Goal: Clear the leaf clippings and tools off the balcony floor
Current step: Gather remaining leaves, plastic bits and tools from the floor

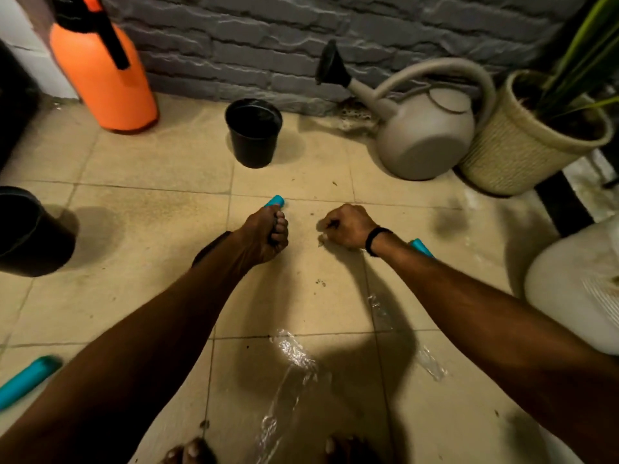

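Gripping a teal-handled tool (275, 201), the L hand (266, 234) is clenched round it, fingers wrapped tight. Only the handle's rounded end pokes out past the knuckles, pointing toward the brick wall (301, 45). The R hand (348, 226) is balled into a fist w/ knuckles down near the floor tiles (150, 162), a black wristband (376, 241) on the wrist. Can't tell if anything is inside the fist. The two hands are near each other but apart.

A second teal handle (421, 247) lies just behind the R wrist, mostly hidden by the forearm. A third teal handle (28, 380) lies on the tiles at lower L, beside the L forearm. Small dark specks (320, 282) dot the tile btw the arms, and wet streaks (291, 353) run nearer the bare toes (191, 452).

Further out:
- a black pot (253, 132) ahead
- another black pot (30, 229) at far L
- an orange sprayer (104, 72) against the wall
- a beige watering can (425, 135), touching a woven planter (522, 145)
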The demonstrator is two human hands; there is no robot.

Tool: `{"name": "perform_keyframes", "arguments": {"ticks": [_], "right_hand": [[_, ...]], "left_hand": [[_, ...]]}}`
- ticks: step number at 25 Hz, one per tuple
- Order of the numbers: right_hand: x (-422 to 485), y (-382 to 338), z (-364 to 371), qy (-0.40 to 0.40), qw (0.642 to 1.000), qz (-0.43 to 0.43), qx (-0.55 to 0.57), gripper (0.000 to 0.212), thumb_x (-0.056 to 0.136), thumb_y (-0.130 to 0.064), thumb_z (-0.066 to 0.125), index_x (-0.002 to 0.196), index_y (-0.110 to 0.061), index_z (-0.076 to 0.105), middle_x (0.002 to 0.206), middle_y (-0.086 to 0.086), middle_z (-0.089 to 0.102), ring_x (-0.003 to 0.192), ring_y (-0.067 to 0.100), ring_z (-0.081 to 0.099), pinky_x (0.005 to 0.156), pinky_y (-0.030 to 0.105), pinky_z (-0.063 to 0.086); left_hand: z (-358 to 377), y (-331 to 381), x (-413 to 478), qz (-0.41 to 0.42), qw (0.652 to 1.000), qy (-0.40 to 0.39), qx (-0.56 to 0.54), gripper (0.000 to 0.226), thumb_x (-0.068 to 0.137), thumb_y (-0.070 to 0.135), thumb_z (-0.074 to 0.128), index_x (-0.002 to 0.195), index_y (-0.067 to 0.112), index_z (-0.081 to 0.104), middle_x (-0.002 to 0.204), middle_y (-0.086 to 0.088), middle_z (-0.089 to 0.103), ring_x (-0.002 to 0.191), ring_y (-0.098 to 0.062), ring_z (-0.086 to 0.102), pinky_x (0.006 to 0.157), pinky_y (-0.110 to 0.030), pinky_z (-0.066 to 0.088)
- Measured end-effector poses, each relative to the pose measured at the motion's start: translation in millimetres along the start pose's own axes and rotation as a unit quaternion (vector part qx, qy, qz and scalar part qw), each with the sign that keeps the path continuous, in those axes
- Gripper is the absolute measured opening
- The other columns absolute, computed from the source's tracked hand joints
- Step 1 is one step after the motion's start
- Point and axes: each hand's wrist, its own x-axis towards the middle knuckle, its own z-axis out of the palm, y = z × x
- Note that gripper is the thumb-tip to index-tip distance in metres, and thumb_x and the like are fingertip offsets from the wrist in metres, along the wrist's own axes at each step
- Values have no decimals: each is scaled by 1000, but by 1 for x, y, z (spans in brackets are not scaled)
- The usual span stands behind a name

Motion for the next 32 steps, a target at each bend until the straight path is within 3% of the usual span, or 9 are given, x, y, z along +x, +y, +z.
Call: {"name": "perform_keyframes", "arguments": {"ticks": [4, 7, 10, 14, 17, 20, 23, 27, 32], "right_hand": [[-5, 5, 36, -14, 996, -57, -65, 34, 87, -18, 68, 121, -15, 68, 116, 6, 66, 110, 23, 59, 93, 27, 43], [-4, 4, 37, 8, 996, -68, -64, 22, 90, -12, 57, 107, -13, 71, 108, 8, 67, 102, 25, 60, 82, 27, 41], [0, 0, 22, 34, 996, 14, 80, 7, 83, -16, 67, 84, -18, 73, 84, -3, 70, 83, 13, 63, 73, 24, 46], [-3, -29, -15, -31, 953, 9, 300, 8, 83, -13, 73, 92, -11, 75, 87, 6, 75, 74, 11, 67, 76, 31, 58], [-9, -52, -32, -59, 980, -61, 181, 9, 81, -20, 77, 89, -16, 76, 87, -1, 75, 84, 12, 69, 79, 28, 58], [-12, -48, -37, -81, 980, -48, 176, 7, 86, -16, 72, 91, -15, 77, 88, 0, 75, 80, 10, 68, 75, 26, 59], [-18, -16, -30, -21, 990, -1, 137, 8, 84, -13, 73, 79, -19, 75, 82, -5, 73, 80, 9, 68, 72, 25, 57], [-29, 41, -1, -24, 998, 22, -46, 12, 84, -14, 72, 95, -18, 74, 88, -5, 66, 86, 11, 59, 73, 19, 40], [-33, 63, 24, 4, 999, -10, -42, 20, 91, -15, 62, 109, -14, 71, 107, 5, 65, 98, 17, 59, 78, 17, 36]], "left_hand": [[10, -17, 9, -2, 1000, 30, 4, 39, 106, 36, 37, 71, 21, 46, 51, 7, 39, 43, -5, 33, 36, -17, 27], [9, -21, 13, -7, 999, 41, -5, 37, 106, 37, 37, 78, 17, 51, 57, 4, 44, 49, -7, 39, 42, -19, 33], [8, -22, 15, -11, 999, 33, -22, 38, 106, 39, 36, 85, 14, 54, 66, -1, 51, 56, -11, 46, 49, -23, 42], [9, -20, 16, -7, 998, 18, -57, 38, 106, 39, 36, 102, 5, 54, 91, -11, 59, 75, -15, 57, 68, -28, 53], [15, -23, 16, -9, 998, 7, -58, 35, 106, 37, 37, 107, 5, 52, 109, -16, 59, 85, -19, 59, 74, -30, 56], [22, -28, 16, -34, 997, -13, -68, 34, 106, 35, 35, 97, 8, 54, 81, -8, 59, 63, -11, 55, 54, -20, 51], [19, -31, 18, -51, 997, -21, -51, 36, 107, 33, 34, 77, 18, 48, 53, 4, 45, 41, -5, 39, 36, -15, 33], [12, -30, 24, -46, 998, -14, -43, 41, 107, 35, 32, 69, 22, 41, 45, 9, 37, 33, -3, 32, 31, -14, 25], [9, -32, 33, -46, 999, 7, -26, 43, 107, 36, 32, 67, 23, 41, 47, 8, 37, 34, -4, 31, 32, -15, 24]]}}
